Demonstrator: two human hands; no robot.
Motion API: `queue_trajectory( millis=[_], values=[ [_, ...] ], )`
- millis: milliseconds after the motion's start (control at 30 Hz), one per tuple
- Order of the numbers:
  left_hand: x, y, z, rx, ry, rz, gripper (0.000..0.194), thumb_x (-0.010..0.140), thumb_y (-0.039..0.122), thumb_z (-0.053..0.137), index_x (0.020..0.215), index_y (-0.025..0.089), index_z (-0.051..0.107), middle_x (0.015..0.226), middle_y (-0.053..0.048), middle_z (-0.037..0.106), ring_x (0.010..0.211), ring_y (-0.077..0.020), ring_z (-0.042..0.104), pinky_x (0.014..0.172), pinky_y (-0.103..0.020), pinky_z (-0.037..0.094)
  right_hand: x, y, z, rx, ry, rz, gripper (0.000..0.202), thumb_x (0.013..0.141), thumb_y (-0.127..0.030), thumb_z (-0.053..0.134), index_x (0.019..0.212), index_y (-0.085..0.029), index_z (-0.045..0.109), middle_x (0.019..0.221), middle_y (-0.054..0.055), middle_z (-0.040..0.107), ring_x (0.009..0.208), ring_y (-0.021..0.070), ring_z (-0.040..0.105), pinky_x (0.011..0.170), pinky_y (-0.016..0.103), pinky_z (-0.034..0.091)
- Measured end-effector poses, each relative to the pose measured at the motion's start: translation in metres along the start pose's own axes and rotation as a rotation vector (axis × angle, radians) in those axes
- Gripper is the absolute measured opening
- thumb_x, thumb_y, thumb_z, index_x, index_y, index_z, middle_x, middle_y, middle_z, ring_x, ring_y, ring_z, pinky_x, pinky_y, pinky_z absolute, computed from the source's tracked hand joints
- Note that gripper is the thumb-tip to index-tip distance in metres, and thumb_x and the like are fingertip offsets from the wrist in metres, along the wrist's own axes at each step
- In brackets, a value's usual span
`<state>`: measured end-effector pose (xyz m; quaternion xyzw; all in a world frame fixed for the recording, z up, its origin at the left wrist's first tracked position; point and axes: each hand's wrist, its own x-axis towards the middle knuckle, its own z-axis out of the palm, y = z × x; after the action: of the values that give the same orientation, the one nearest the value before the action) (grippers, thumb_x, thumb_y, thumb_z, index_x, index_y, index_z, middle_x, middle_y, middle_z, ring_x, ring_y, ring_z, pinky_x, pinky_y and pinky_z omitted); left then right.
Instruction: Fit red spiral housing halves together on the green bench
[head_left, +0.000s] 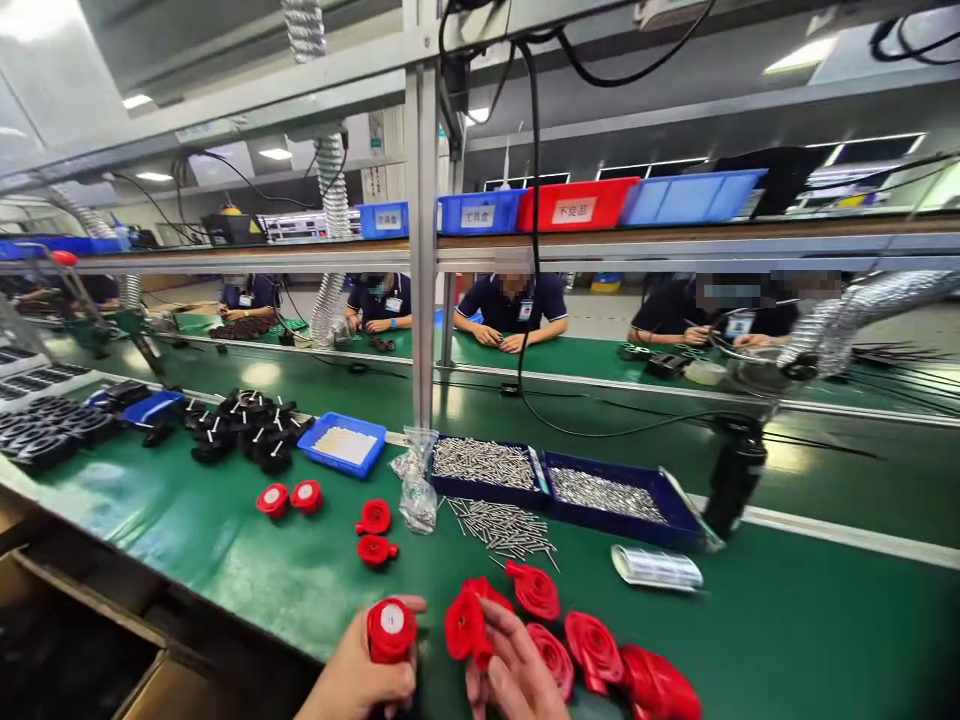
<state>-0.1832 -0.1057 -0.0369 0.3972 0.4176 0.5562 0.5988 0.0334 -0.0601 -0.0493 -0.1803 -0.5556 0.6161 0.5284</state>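
My left hand [367, 670] is closed round a red round part [391, 630] with a white disc on its top. Just to the right, my right hand [517, 665] has its fingers round another red part [466, 625], which has a small dark centre. Several red coiled parts [592, 645] lie on the green table beside and beyond my right hand. Two red parts with dark centres [375, 517] lie beyond my left hand, and two with white discs [307, 497] lie farther left.
Blue trays of metal pins [484, 468] stand ahead, with loose pins [506, 528] before them. Also there are a plastic bag [418, 495], a blue tray of small white parts [343, 444], black parts [251, 425], a clear cylinder [656, 568] and an upright post [424, 250]. People sit opposite.
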Motion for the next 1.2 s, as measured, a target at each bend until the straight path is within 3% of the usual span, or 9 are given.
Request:
queue_trajectory(
  millis=[67,167,267,333,533,700,867,1067,1200],
  values=[
    [-0.004,0.01,0.007,0.074,-0.045,-0.054,0.075,0.058,0.034,0.097,0.119,0.02,0.057,0.081,0.001,0.07,0.057,-0.0141,0.064,0.042,-0.018,0.037,0.0,-0.008,-0.006,-0.322,0.014,-0.177,0.042,0.11,-0.051,0.06,0.147,-0.031,0.056,0.128,0.013,0.07,0.093,0.0234,0.076,0.074,0.027,0.066],
    [-0.008,0.016,0.014,0.206,-0.087,0.043,0.047,0.066,0.036,0.092,0.096,0.016,0.062,0.087,-0.004,0.069,0.072,-0.0156,0.064,0.054,-0.021,0.047,-0.001,-0.03,-0.01,-0.88,-0.096,-0.449,0.047,0.114,-0.051,0.048,0.152,-0.025,0.054,0.143,0.015,0.062,0.131,0.0302,0.062,0.105,0.034,0.058],
    [-0.011,0.011,0.017,0.309,0.056,0.073,0.052,0.064,0.038,0.092,0.1,0.016,0.062,0.091,-0.003,0.067,0.073,-0.0153,0.059,0.062,-0.026,0.049,0.001,-0.047,-0.005,-1.121,-0.242,-0.639,0.056,0.116,-0.057,0.036,0.153,-0.019,0.052,0.143,0.017,0.062,0.129,0.026,0.064,0.104,0.029,0.057],
    [-0.012,0.006,0.02,0.363,0.133,0.049,0.057,0.06,0.035,0.091,0.104,0.017,0.06,0.09,-0.001,0.065,0.072,-0.0158,0.057,0.064,-0.028,0.05,0.003,-0.053,0.001,-1.178,-0.303,-0.7,0.057,0.116,-0.058,0.036,0.152,-0.016,0.05,0.141,0.017,0.064,0.128,0.0239,0.065,0.104,0.027,0.057],
    [-0.018,0.012,0.034,0.567,0.094,0.124,0.021,0.068,0.033,0.075,0.078,0.021,0.06,0.074,0.0,0.059,0.073,-0.0186,0.055,0.071,-0.029,0.05,0.008,-0.056,0.015,-1.297,-0.451,-0.739,0.06,0.115,-0.059,0.031,0.149,-0.014,0.05,0.14,0.018,0.064,0.123,0.0268,0.067,0.1,0.033,0.061],
    [-0.023,0.023,0.041,0.614,0.163,0.147,0.024,0.065,0.028,0.073,0.087,0.019,0.07,0.086,-0.004,0.069,0.083,-0.0221,0.062,0.082,-0.032,0.054,0.01,-0.055,0.014,-1.288,-0.539,-0.72,0.062,0.116,-0.058,0.028,0.15,-0.013,0.05,0.142,0.021,0.062,0.118,0.0286,0.068,0.097,0.035,0.063],
    [-0.024,0.037,0.043,0.587,-0.005,0.104,0.023,0.062,0.019,0.07,0.084,0.017,0.074,0.078,-0.003,0.069,0.077,-0.0204,0.059,0.068,-0.027,0.05,0.012,-0.056,0.009,-1.303,-0.558,-0.728,0.056,0.117,-0.053,0.026,0.151,-0.016,0.051,0.146,0.018,0.06,0.118,0.0305,0.068,0.098,0.043,0.063],
    [-0.027,0.046,0.048,0.546,0.013,0.134,0.02,0.066,0.013,0.07,0.086,0.014,0.075,0.074,-0.003,0.07,0.074,-0.0179,0.056,0.066,-0.025,0.047,0.009,-0.061,0.012,-1.259,-0.546,-0.7,0.045,0.115,-0.041,0.044,0.152,-0.016,0.051,0.147,0.021,0.059,0.118,0.034,0.068,0.097,0.045,0.063],
    [-0.028,0.048,0.052,0.662,0.003,0.138,0.011,0.071,0.013,0.068,0.082,0.014,0.071,0.073,-0.003,0.07,0.071,-0.017,0.055,0.064,-0.025,0.043,0.005,-0.055,0.012,-1.219,-0.492,-0.693,0.049,0.107,-0.03,0.055,0.153,-0.016,0.05,0.147,0.021,0.058,0.119,0.034,0.068,0.099,0.045,0.062]
  ],
)
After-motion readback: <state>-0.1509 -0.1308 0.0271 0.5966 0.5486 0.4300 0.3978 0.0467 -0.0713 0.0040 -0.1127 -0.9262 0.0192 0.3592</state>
